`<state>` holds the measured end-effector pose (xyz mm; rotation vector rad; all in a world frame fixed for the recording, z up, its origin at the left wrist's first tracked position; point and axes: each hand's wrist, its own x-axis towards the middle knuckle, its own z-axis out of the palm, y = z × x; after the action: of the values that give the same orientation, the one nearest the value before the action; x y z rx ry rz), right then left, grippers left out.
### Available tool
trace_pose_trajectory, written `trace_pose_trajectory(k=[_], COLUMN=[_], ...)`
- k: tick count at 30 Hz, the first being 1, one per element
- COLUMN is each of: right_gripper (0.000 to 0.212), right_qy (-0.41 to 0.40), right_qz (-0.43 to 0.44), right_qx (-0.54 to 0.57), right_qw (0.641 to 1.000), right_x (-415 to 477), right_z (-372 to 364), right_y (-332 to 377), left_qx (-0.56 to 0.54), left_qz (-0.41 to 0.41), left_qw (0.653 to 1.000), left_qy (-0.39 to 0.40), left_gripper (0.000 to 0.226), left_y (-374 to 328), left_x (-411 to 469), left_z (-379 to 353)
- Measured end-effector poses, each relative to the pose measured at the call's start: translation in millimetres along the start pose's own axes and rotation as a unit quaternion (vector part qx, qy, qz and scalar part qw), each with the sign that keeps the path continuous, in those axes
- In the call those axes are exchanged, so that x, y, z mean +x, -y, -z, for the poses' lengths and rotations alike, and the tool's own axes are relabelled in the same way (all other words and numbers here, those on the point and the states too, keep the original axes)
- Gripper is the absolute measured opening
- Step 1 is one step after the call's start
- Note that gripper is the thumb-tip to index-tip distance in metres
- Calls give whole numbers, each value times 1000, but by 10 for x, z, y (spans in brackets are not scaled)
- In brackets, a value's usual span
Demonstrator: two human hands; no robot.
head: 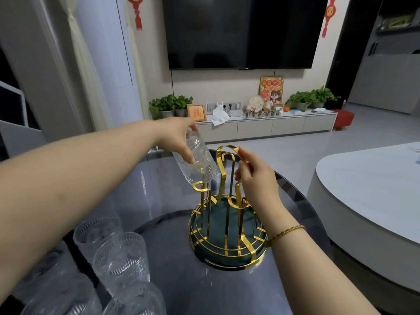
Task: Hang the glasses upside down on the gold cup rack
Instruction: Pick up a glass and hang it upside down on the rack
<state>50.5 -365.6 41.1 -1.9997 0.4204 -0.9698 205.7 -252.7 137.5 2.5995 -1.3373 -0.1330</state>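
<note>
Hanging not yet achieved: a ribbed glass (196, 160), tilted mouth-down over a hook, is gripped by the left hand (179, 135); the gold cup rack (227, 233), empty, is steadied at its handle by right hand (254, 176) fingers; other glasses (109, 251) wait on the table.

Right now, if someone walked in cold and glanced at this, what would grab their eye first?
Probably the shiny gold wire cup rack on its dark green round base, mid-table on the dark glass tabletop. Above it, the left hand tips a clear ribbed drinking glass mouth-down over a rack hook, while the right hand pinches the rack's top loop. More clear glasses stand at lower left.
</note>
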Motion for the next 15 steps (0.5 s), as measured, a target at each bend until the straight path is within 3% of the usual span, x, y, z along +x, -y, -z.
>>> trace_pose_trajectory(k=[15], right_gripper=[33], right_qy=[3], right_qz=[21], right_qx=[-15], right_qw=[1000], right_x=[30], right_z=[4], right_y=[-33], left_qx=[29], left_qz=[-21], left_qw=[997], left_qy=[66], left_gripper=[87], left_y=[-28], left_x=[189], left_z=[-378])
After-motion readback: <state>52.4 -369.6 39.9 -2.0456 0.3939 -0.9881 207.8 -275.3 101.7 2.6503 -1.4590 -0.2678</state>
